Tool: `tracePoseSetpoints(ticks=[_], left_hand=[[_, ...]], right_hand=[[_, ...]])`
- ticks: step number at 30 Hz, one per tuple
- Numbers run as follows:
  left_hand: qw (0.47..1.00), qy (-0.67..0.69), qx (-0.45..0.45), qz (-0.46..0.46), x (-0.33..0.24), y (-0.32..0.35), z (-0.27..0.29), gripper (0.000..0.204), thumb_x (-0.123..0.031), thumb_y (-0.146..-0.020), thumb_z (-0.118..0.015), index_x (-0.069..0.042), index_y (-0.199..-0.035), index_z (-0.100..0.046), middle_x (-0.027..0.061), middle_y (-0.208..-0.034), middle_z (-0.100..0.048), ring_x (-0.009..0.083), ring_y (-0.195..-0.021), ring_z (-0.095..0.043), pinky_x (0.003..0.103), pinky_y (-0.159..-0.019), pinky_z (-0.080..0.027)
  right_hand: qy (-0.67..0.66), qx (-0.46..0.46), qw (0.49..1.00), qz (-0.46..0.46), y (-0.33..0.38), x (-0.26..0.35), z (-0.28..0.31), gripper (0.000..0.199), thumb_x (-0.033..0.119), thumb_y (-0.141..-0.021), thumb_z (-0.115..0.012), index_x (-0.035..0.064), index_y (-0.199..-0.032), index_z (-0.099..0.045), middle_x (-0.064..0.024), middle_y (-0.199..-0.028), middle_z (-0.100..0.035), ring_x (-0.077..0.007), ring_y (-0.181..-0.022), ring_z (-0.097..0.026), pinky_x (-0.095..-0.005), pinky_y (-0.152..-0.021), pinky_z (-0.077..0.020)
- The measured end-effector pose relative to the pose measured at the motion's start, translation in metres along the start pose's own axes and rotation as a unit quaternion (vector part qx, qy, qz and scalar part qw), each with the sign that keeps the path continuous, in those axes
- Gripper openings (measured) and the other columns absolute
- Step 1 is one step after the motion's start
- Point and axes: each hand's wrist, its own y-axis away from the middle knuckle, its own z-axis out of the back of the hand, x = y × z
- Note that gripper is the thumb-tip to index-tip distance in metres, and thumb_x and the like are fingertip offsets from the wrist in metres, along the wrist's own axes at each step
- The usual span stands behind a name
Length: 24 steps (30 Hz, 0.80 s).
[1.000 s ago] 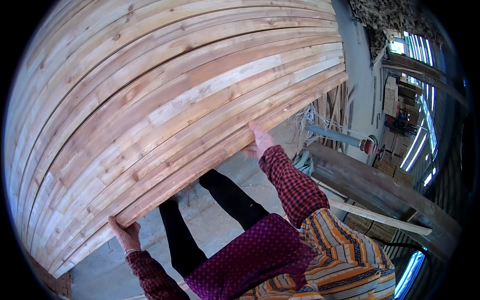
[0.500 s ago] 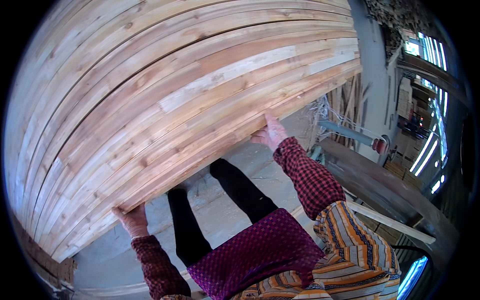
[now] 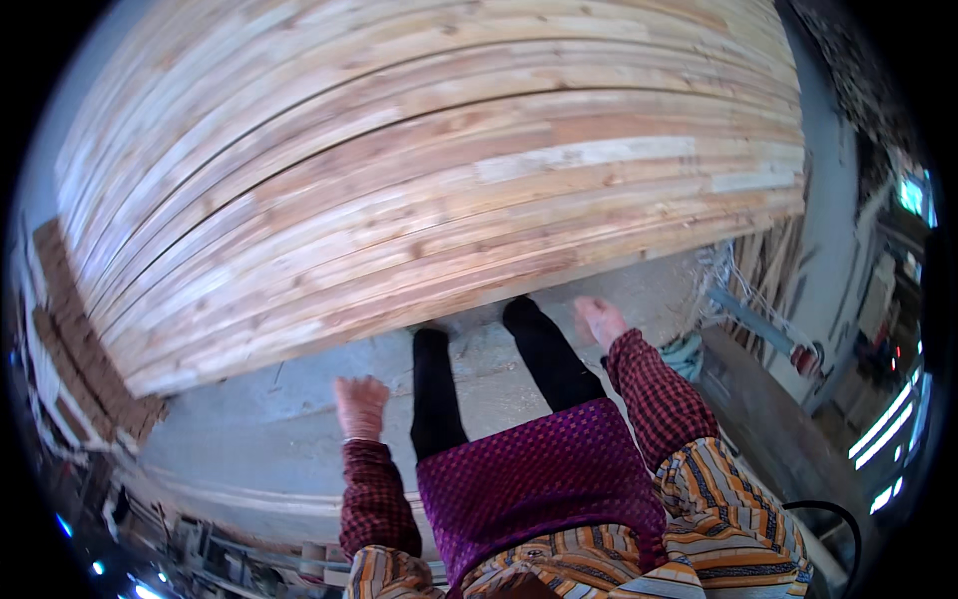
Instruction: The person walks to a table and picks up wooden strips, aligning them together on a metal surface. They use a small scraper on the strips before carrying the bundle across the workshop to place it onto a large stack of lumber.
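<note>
A large stack of long pale wooden boards [image 3: 429,200] fills the far side, edges side by side, with darker gaps between some rows. My left hand [image 3: 361,407] is in the air short of the stack's near edge, fingers curled in and somewhat blurred. My right hand [image 3: 600,321] hangs farther right, just short of the same edge, its fingers loosely curled. Neither hand touches the boards, and nothing shows in either one.
Grey floor [image 3: 259,439] lies between my legs and the stack. At the right are a grey pipe [image 3: 743,309], tangled pale strands [image 3: 717,265] and a broad beam [image 3: 778,399]. Brown stacked blocks [image 3: 75,339] stand at the left.
Both hands have let go of the stack's near edge and drawn back toward me, fingers curling. The view has turned, so the near edge lies more level.
</note>
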Motion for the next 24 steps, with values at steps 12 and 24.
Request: tracePoseSetpoints(ticks=[12,24], left_hand=[[0.917,0.053,-0.395,0.004,0.251,0.242,-0.027,0.076,-0.051,-0.098,-0.066,-0.002,-0.150,-0.040,0.0274,-0.147,-0.051,0.0390,-0.124,-0.060,0.051,-0.099,-0.054],[0.803,0.343,-0.421,-0.246,0.324,0.000,-0.087,0.057,-0.063,-0.097,-0.058,-0.011,-0.118,-0.067,0.0036,-0.084,-0.056,0.0170,-0.072,-0.056,0.038,-0.060,-0.048]], right_hand=[[0.386,0.174,0.875,0.233,0.036,0.055,-0.067,0.030,0.035,-0.099,-0.064,0.0062,-0.103,-0.071,0.0007,-0.072,-0.059,-0.0119,-0.062,-0.056,-0.0314,-0.054,-0.0448],[0.544,0.232,0.777,0.215,-0.053,0.351,-0.287,0.037,0.045,-0.100,-0.057,0.0109,-0.086,-0.052,-0.0109,-0.059,-0.049,-0.0282,-0.044,-0.049,-0.0442,-0.042,-0.0407]])
